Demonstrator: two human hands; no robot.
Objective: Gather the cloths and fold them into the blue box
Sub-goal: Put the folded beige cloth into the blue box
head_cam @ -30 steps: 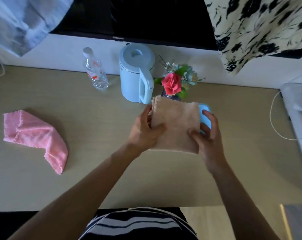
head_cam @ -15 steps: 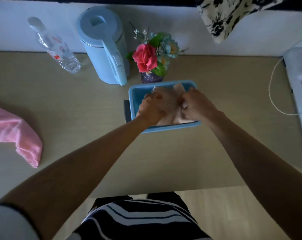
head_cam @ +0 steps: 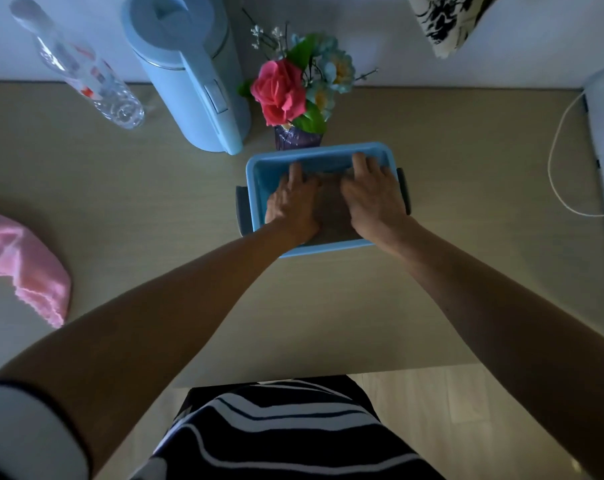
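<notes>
Hands press flat into the blue box (head_cam: 255, 188) at the frame's centre: the left hand (head_cam: 293, 206) and the right hand (head_cam: 375, 199) lie palm down, fingers spread, side by side on the tan cloth (head_cam: 331, 216) inside it. At the left edge of the frame a pink cloth (head_cam: 26, 268) lies crumpled on the table (head_cam: 120, 209), well apart from the box. Above the box stand a flower vase (head_cam: 295, 138) and a pale blue kettle (head_cam: 189, 77).

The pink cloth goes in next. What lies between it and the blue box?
Nothing: in the head view, only bare table separates the pink cloth from the blue box.
</notes>
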